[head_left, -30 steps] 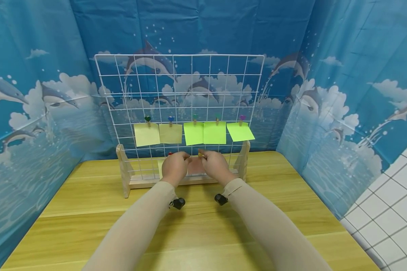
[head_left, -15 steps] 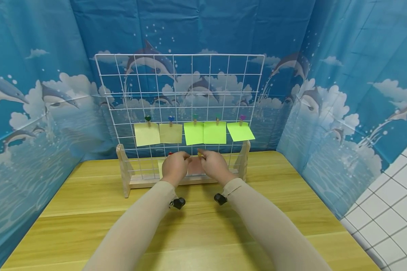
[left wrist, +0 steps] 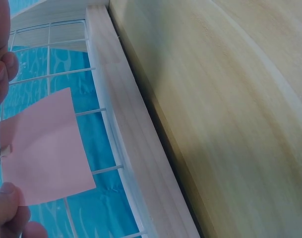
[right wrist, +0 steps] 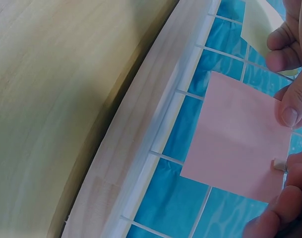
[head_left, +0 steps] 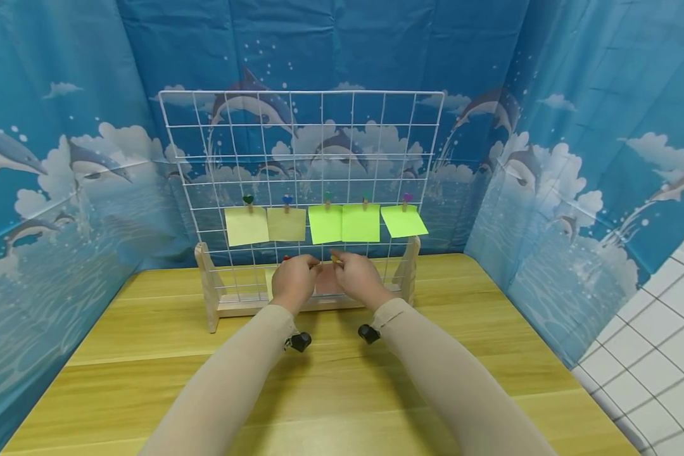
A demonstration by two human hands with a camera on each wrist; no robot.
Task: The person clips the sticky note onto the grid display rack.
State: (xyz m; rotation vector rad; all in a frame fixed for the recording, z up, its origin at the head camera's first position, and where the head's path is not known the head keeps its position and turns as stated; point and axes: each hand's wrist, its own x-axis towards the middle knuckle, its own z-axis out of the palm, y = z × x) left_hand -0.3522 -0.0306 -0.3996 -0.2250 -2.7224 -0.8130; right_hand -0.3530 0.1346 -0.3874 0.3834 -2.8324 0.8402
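A pink sticky note [head_left: 329,280] stands in front of the lower white wire grid [head_left: 322,155], between my hands. My left hand [head_left: 294,278] pinches the note's upper left corner; in the right wrist view its thumb [right wrist: 291,113] lies on the paper. With my right hand [head_left: 365,276] I pinch a small wooden clothespin [right wrist: 279,164] with a yellow top, at the note's upper edge. Fingers cover most of the clothespin, so whether it grips the wire cannot be told. Behind my left hand hangs a pale yellow note [right wrist: 260,27], partly hidden, beneath a red clip [head_left: 286,258].
Higher on the grid hang two pale yellow notes [head_left: 247,227] and several bright green notes [head_left: 361,223], each under a heart-topped clothespin [head_left: 287,201]. The grid stands in a wooden base [head_left: 239,308] on the wood-grain table [head_left: 330,392]. A dolphin-print curtain [head_left: 330,44] surrounds the back.
My right hand has shifted very slightly left with the clothespin, along the pink note's upper edge. The left hand stays in place.
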